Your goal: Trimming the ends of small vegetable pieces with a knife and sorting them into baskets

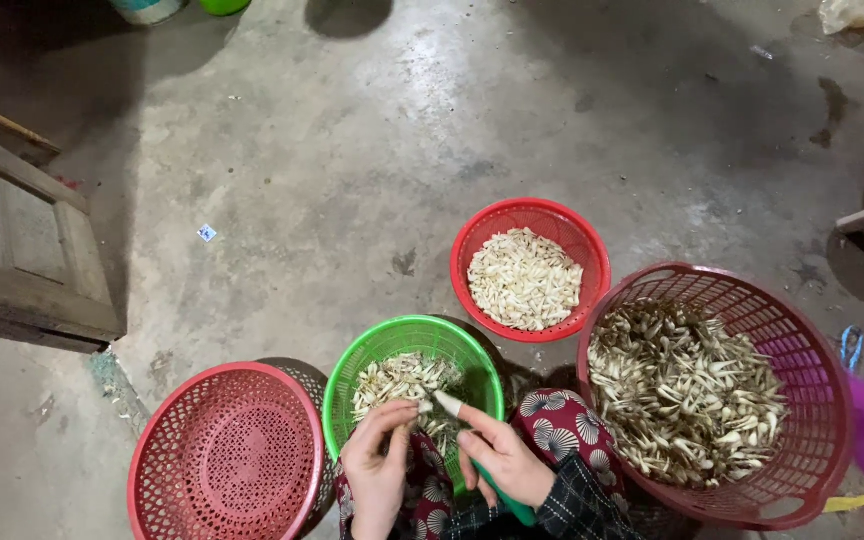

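Both hands work over the near rim of the green basket (350, 372). The left hand (377, 468) is curled, fingertips pinching one end of a pale shoot (447, 403). The right hand (502, 460) pinches the other end and grips a green-handled tool (512, 508). Left of the green basket: an upturned pink basket (227, 455). Behind-right: a red basket (552, 215) of peeled white pieces. Right: a large maroon basket (812, 370) of unpeeled shoots. All are perforated plastic on rough concrete.

A rough home yard or shed floor: bare stained concrete (372, 150) spreads beyond the hands, with plastic sorting baskets (530, 215) just past them and a weathered wooden panel (22, 250) far left.
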